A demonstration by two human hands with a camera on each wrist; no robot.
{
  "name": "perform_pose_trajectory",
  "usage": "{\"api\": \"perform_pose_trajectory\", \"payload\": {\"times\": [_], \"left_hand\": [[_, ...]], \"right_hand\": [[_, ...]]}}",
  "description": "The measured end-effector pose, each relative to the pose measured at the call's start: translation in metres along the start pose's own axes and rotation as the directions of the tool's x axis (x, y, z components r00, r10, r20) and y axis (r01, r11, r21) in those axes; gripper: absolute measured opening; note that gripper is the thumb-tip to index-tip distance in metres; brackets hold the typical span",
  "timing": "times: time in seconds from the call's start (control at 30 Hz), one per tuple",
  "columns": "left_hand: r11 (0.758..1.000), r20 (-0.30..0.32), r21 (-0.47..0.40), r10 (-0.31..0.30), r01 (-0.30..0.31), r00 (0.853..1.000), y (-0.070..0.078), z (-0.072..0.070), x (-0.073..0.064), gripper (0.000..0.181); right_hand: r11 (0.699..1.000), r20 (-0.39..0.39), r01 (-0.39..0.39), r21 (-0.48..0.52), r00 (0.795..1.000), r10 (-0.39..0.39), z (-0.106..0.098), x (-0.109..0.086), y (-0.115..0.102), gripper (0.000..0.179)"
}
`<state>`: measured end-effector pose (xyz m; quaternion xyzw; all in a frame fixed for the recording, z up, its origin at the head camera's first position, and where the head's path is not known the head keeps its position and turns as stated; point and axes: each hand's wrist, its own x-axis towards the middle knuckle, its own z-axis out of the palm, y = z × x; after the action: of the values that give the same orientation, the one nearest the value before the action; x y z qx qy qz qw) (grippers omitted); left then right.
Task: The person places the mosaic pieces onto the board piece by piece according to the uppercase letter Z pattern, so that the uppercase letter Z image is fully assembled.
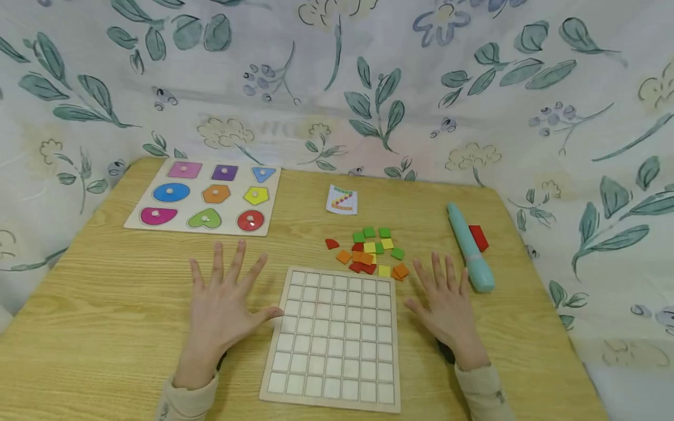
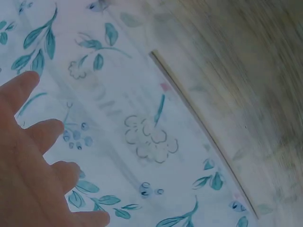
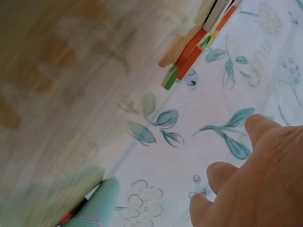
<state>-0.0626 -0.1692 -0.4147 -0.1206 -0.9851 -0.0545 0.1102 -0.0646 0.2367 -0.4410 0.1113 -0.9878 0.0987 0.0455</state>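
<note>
Board (image 1: 334, 331): cells seen in head view only; tiles (image 3: 190, 62) caught edge-on in R-wrist view. Pale wood, sq. grid, flanked by L hand (image 1: 221, 313) and R hand (image 1: 447, 307), both released, fingers spread.

On a wooden table (image 1: 79, 298), a person's left hand (image 1: 223, 310) and right hand (image 1: 450, 310) spread their fingers at the two sides of a pale grid board (image 1: 334, 347), and the left thumb (image 1: 267, 315) is at its edge. Behind this board lies a loose group of small green, yellow, orange and red tiles (image 1: 366, 258), and farther back a small printed card (image 1: 342, 202). A puzzle board (image 1: 233, 209) with nine coloured shapes (image 1: 179, 193) lies at the back left, a turquoise object (image 1: 470, 248), thicker at its near end, lies beside a red block (image 1: 479, 238) at the right, and a leaf-patterned cloth (image 1: 316, 76) hangs behind.
</note>
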Motion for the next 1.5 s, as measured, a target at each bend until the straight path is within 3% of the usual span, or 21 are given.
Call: {"api": "perform_pose_trajectory", "payload": {"times": [0.1, 0.17, 0.2, 0.23, 0.27, 0.33, 0.37, 0.43, 0.5, 0.57, 0.67, 0.73, 0.83, 0.97, 1.1, 1.27, 1.5], "left_hand": [[1.000, 0.046, -0.028, 0.005, -0.004, 0.999, 0.003, 0.002, 0.001, 0.097], [0.994, 0.118, -0.110, 0.023, -0.010, 0.993, 0.005, 0.004, 0.001, 0.096], [0.986, 0.166, -0.166, 0.042, -0.014, 0.985, 0.007, 0.004, 0.000, 0.096], [0.970, 0.224, -0.243, 0.070, -0.014, 0.972, 0.009, 0.005, -0.002, 0.096], [0.947, 0.280, -0.322, 0.112, -0.016, 0.954, 0.012, 0.006, -0.004, 0.098], [0.889, 0.372, -0.457, 0.220, -0.029, 0.902, 0.017, 0.008, -0.008, 0.108], [0.866, 0.404, -0.498, 0.277, -0.045, 0.872, 0.020, 0.009, -0.009, 0.114], [0.834, 0.441, -0.547, 0.367, -0.079, 0.819, 0.027, 0.012, -0.011, 0.123], [0.832, 0.441, -0.538, 0.411, -0.132, 0.798, 0.032, 0.014, -0.012, 0.130], [0.850, 0.433, -0.503, 0.405, -0.157, 0.805, 0.032, 0.014, -0.013, 0.135], [0.874, 0.424, -0.459, 0.371, -0.157, 0.826, 0.032, 0.014, -0.015, 0.138], [0.882, 0.423, -0.446, 0.357, -0.152, 0.833, 0.032, 0.014, -0.016, 0.139], [0.885, 0.427, -0.445, 0.345, -0.138, 0.836, 0.032, 0.014, -0.016, 0.140], [0.887, 0.439, -0.444, 0.336, -0.124, 0.833, 0.030, 0.014, -0.014, 0.142], [0.890, 0.444, -0.440, 0.332, -0.120, 0.832, 0.028, 0.015, -0.012, 0.142], [0.891, 0.452, -0.440, 0.323, -0.107, 0.831, 0.027, 0.016, -0.011, 0.142], [0.894, 0.449, -0.429, 0.332, -0.125, 0.830, 0.027, 0.017, -0.011, 0.142]], "right_hand": [[0.999, 0.016, -0.004, 0.037, 1.000, 0.003, -0.001, 0.001, 0.003, 0.078], [0.980, 0.032, -0.023, 0.196, 0.999, 0.017, 0.002, 0.005, 0.006, 0.070], [0.952, 0.049, -0.053, 0.303, 0.998, 0.040, 0.005, 0.009, 0.007, 0.065], [0.899, 0.068, -0.092, 0.429, 0.995, 0.069, 0.009, 0.012, 0.008, 0.062], [0.830, 0.081, -0.131, 0.542, 0.991, 0.104, 0.013, 0.017, 0.009, 0.058], [0.681, 0.106, -0.194, 0.706, 0.980, 0.170, 0.021, 0.027, 0.010, 0.056], [0.636, 0.112, -0.215, 0.741, 0.974, 0.199, 0.024, 0.032, 0.009, 0.056], [0.608, 0.122, -0.251, 0.753, 0.962, 0.246, 0.027, 0.042, 0.006, 0.056], [0.643, 0.120, -0.267, 0.718, 0.957, 0.263, 0.028, 0.052, 0.002, 0.052], [0.669, 0.113, -0.268, 0.693, 0.957, 0.267, 0.029, 0.066, -0.004, 0.044], [0.656, 0.116, -0.267, 0.706, 0.957, 0.264, 0.028, 0.087, -0.006, 0.038], [0.609, 0.120, -0.271, 0.746, 0.953, 0.278, 0.028, 0.098, -0.005, 0.038], [0.501, 0.147, -0.300, 0.812, 0.935, 0.321, 0.028, 0.108, -0.001, 0.040], [0.435, 0.195, -0.343, 0.832, 0.916, 0.350, 0.030, 0.108, 0.005, 0.038], [0.446, 0.231, -0.364, 0.817, 0.917, 0.325, 0.028, 0.101, 0.009, 0.036], [0.423, 0.295, -0.381, 0.822, 0.921, 0.256, 0.022, 0.089, 0.000, 0.038], [0.393, 0.371, -0.385, 0.835, 0.922, 0.113, 0.021, 0.064, -0.064, 0.031]]}}
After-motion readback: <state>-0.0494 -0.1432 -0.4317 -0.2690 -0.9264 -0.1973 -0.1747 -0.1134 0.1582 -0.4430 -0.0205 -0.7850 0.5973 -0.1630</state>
